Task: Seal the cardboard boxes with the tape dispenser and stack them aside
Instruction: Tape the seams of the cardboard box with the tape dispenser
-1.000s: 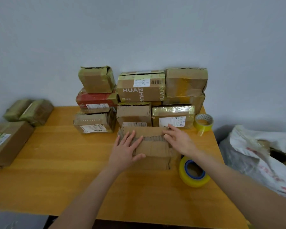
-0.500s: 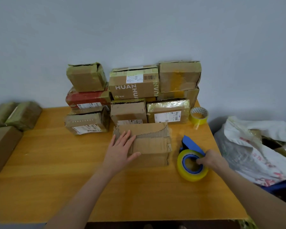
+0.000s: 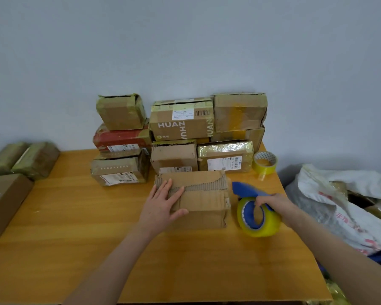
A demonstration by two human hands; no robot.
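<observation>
Two hands: left hand (image 3: 161, 208) flat on cardboard box (image 3: 205, 199), hiding its left edge; right hand (image 3: 277, 204) gripping tape dispenser (image 3: 266, 227) beside it, handle hidden.

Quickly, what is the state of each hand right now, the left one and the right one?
Left hand: open, fingers straight, resting flat on the cardboard box.
Right hand: closed, gripping the tape dispenser.

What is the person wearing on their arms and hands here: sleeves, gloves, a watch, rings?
Nothing that shows. The left hand and right hand are bare, without gloves, and no ring is visible on the fingers in view. The left forearm and right forearm are uncovered as far as the picture's edge: no sleeve, watch or bracelet.
</observation>
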